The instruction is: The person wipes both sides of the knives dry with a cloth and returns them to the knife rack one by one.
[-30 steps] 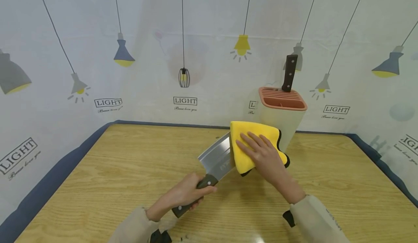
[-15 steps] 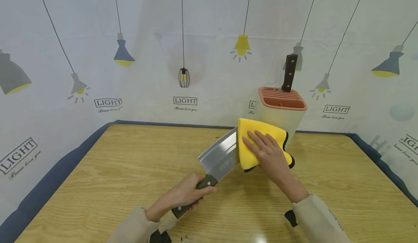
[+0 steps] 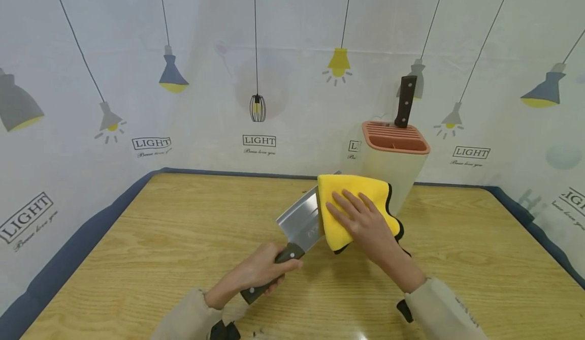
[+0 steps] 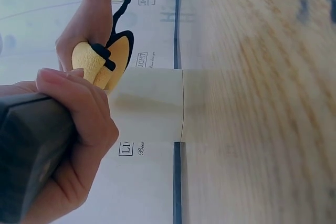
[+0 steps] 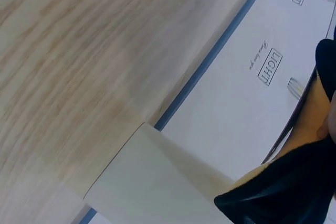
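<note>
In the head view my left hand (image 3: 261, 268) grips the dark handle of a cleaver (image 3: 299, 220), its broad blade slanting up and right above the table. My right hand (image 3: 365, 224) holds a folded yellow cloth (image 3: 332, 223) with black edging over the blade's far part. Fingers lie on top of the cloth; the thumb is out of sight there. The left wrist view has the curled left hand (image 4: 86, 124) round the cleaver handle (image 4: 31, 150), with the cloth (image 4: 90, 62) beyond. At the right wrist view's edge, the dark-edged cloth (image 5: 283, 187) hides most of the hand.
Behind the cloth stands a cream knife block (image 3: 396, 170) with an orange slotted top. One dark knife handle (image 3: 405, 101) sticks up from it. The wooden table (image 3: 183, 228) ends at a lamp-patterned backdrop (image 3: 205, 101). Black straps hang near both cuffs.
My right hand and the cloth shifted up and right along the blade, then came back down and left. The left hand and cleaver stay almost still.
</note>
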`<act>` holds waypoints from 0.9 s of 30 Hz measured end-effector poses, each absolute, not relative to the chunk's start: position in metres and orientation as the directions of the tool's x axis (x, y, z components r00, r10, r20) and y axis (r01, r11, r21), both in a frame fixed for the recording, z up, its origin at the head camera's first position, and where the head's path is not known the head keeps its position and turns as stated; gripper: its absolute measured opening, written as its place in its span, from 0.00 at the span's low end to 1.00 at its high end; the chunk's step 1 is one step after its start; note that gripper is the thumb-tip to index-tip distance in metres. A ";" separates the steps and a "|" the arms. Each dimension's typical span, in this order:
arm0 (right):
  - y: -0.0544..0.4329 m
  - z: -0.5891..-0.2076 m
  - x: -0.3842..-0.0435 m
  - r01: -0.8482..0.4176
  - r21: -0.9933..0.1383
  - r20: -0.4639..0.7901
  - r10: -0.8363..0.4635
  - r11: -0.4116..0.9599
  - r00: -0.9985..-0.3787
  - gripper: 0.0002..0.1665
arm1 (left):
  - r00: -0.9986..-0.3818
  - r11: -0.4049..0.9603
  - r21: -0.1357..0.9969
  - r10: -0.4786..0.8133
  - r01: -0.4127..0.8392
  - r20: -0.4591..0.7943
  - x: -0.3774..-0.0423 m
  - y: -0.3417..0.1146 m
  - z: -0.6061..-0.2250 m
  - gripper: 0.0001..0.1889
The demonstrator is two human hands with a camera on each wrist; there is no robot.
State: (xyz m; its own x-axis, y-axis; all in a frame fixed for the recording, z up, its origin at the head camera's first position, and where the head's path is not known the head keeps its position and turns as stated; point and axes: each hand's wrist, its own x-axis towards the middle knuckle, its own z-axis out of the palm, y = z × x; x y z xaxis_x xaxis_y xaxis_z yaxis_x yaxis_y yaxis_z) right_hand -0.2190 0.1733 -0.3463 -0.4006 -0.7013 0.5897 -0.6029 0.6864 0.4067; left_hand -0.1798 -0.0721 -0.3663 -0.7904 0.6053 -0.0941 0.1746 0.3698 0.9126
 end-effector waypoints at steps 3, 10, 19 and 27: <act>0.170 -0.347 -0.216 -0.609 0.421 0.576 -0.717 0.672 -0.393 0.34 | -0.791 0.369 0.912 0.604 0.177 -0.091 -0.181 -0.072 -0.366 0.15; 0.164 -0.350 -0.213 -0.628 0.435 0.565 -0.739 0.645 -0.367 0.32 | -0.794 0.372 0.910 0.601 0.181 -0.088 -0.181 -0.073 -0.366 0.15; 0.156 -0.355 -0.206 -0.662 0.460 0.561 -0.772 0.592 -0.300 0.32 | -0.804 0.386 0.908 0.586 0.161 -0.106 -0.181 -0.073 -0.366 0.18; 0.151 -0.356 -0.202 -0.686 0.507 0.540 -0.813 0.522 -0.220 0.32 | -0.806 0.395 0.901 0.584 0.180 -0.095 -0.183 -0.074 -0.366 0.17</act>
